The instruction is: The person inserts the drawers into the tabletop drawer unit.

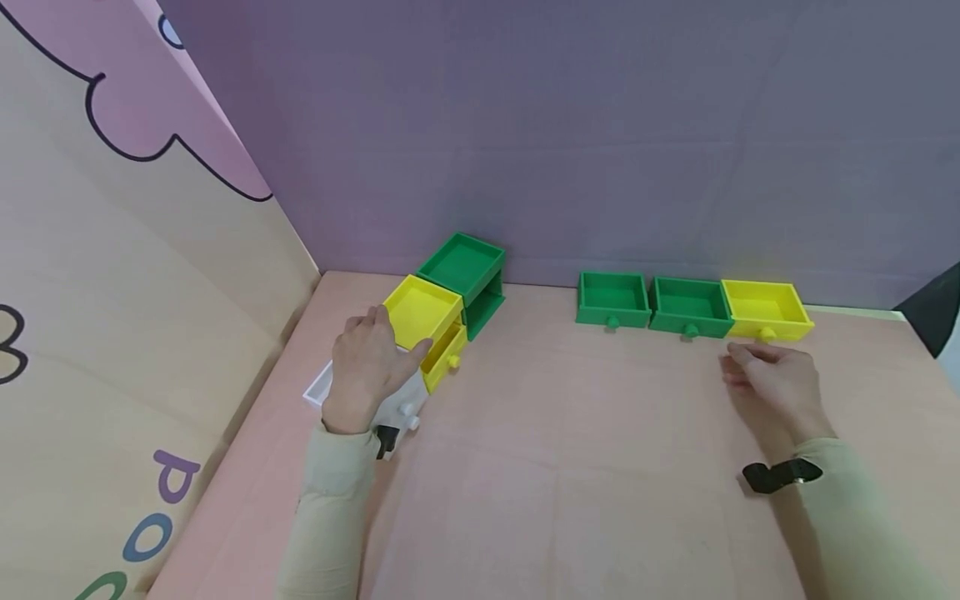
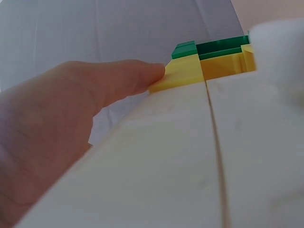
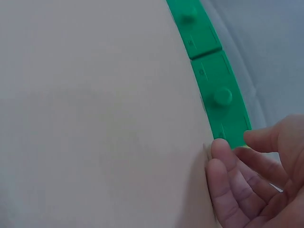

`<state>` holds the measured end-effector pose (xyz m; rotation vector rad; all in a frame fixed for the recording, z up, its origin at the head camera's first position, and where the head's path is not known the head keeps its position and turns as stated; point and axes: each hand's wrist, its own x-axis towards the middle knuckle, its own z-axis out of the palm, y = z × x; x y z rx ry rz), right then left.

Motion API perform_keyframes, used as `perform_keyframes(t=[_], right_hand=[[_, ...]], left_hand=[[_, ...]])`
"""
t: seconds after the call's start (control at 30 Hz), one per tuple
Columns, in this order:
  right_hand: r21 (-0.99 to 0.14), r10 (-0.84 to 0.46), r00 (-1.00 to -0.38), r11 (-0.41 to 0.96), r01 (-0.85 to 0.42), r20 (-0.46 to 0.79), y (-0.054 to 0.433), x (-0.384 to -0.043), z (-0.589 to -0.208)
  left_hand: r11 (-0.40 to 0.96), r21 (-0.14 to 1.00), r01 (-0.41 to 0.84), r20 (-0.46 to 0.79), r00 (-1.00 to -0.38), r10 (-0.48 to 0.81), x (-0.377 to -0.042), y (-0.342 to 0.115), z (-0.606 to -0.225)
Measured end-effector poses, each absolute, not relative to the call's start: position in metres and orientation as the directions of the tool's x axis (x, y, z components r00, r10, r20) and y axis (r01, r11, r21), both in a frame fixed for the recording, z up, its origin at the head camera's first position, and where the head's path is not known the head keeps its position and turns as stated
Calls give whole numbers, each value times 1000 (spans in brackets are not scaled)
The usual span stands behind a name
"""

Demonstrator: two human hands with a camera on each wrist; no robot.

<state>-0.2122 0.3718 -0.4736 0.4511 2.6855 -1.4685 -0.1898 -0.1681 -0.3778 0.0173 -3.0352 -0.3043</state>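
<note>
My left hand (image 1: 363,362) reaches over a white drawer unit (image 1: 400,406) at the left, its fingers extended to the top of the yellow drawer unit (image 1: 423,310). In the left wrist view a digit (image 2: 133,76) touches the yellow unit's edge. A yellow drawer (image 1: 444,358) with a round knob sits in that unit. My right hand (image 1: 780,383) is just in front of the loose yellow drawer (image 1: 767,304), fingers loosely bent with nothing seen between them. In the right wrist view its fingertips are at the end of a green drawer (image 3: 223,99).
A green drawer unit (image 1: 462,265) with an open front stands behind the yellow one. Another loose green drawer (image 1: 612,298) lies at the left end of the row by the grey back wall (image 1: 600,150). A printed cloth (image 1: 135,292) rises along the table's left side.
</note>
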Motion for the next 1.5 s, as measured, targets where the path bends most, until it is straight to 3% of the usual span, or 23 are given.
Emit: perform_keyframes(t=[0.37, 0.9, 1.5], right_hand=[[-794, 343, -911, 475, 380, -230, 396, -215, -466], [-748, 416, -879, 502, 435, -232, 412, -223, -462], [-639, 452, -877, 630, 441, -161, 404, -232, -472]], left_hand=[[982, 187, -1, 102, -995, -21, -190, -166, -376], [980, 198, -3, 97, -995, -23, -190, -166, -374], [977, 213, -4, 95, -995, -25, -189, -167, -378]])
